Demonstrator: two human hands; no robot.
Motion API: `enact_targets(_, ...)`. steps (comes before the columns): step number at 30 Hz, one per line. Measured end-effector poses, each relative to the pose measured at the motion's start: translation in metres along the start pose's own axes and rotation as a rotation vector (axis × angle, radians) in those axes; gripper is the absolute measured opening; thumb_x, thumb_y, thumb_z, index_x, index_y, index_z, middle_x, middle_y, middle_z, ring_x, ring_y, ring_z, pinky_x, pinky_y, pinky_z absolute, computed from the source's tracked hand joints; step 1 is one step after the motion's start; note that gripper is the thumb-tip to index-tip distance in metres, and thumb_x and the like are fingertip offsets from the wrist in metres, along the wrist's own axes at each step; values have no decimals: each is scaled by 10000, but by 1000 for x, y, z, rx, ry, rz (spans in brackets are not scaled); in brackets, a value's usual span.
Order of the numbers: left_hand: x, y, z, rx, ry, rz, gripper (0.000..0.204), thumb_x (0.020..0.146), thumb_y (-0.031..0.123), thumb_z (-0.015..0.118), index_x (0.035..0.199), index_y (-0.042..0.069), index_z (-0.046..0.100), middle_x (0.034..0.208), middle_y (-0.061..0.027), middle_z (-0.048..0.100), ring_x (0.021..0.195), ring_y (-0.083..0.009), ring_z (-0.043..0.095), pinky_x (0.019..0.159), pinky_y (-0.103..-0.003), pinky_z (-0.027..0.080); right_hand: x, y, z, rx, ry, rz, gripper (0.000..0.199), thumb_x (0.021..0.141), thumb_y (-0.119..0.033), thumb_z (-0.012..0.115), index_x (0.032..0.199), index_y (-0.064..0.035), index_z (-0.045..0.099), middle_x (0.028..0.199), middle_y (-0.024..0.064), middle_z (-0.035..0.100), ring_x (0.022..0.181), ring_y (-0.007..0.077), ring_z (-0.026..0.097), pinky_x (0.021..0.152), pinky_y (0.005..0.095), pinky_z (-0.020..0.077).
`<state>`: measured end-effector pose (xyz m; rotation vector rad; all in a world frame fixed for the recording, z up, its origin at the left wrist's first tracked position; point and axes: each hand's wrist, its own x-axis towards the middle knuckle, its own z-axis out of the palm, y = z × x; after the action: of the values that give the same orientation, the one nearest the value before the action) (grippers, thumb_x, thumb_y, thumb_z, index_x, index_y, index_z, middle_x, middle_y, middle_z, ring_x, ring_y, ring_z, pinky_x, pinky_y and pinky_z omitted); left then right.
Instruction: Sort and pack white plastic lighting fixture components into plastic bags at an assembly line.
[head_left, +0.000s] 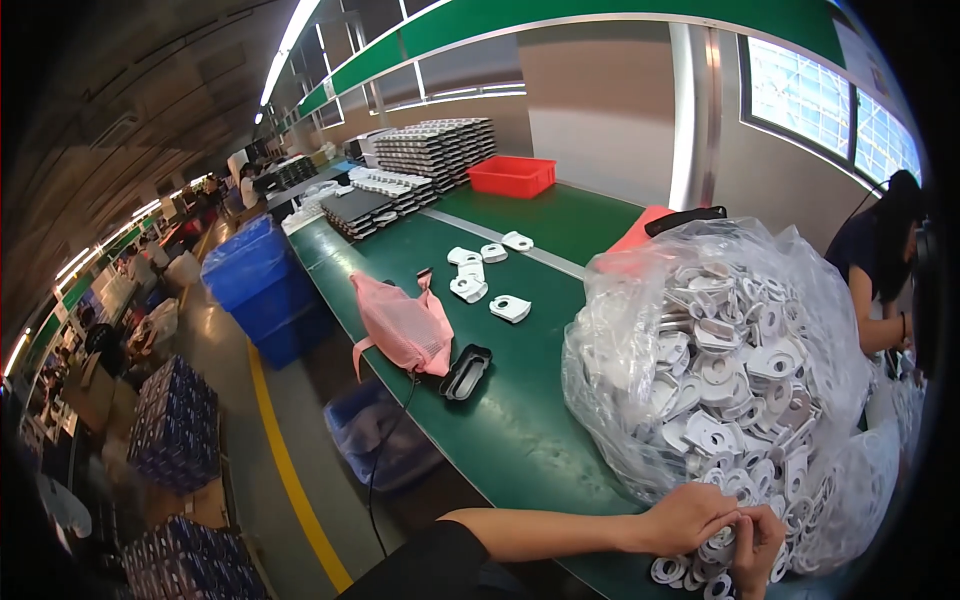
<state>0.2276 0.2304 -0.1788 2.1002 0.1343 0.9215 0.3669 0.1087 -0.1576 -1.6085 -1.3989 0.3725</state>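
Note:
My left hand (685,518) and my right hand (757,545) meet at the lower right, fingertips pinched together. Whatever they hold, if anything, is hidden by the fingers. Right behind and around them spills a heap of white plastic parts (720,380), each flat with a round hole. The heap sits in a large clear plastic bag (615,400) that gapes toward me. A few loose white parts (690,572) lie on the green table (530,420) just below my hands.
Several white parts (511,308) lie mid-table, near a pink mesh pouch (400,330) and a black case (466,372). Beyond are a red bin (512,176) and stacked trays (435,150). Blue bins (260,285) stand left of the table. A person (880,260) works at the right.

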Motion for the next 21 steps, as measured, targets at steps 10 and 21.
enact_targets(10,4,-1,1,-38,-45,-93,298,905,316,509,788,42,516,652,-166,522,669,-388,532,581,-438,394,1,-13,-8,89,-124,131,125,913,-83,558,924,15,635,844,52,615,756,116,541,692,232,434)
enact_targets(21,-4,7,8,-126,-61,38,248,835,128,576,993,-7,441,766,-200,555,738,-409,556,616,-444,426,-9,14,-1,242,371,168,82,889,-64,569,924,10,557,792,54,570,700,121,537,634,248,445)
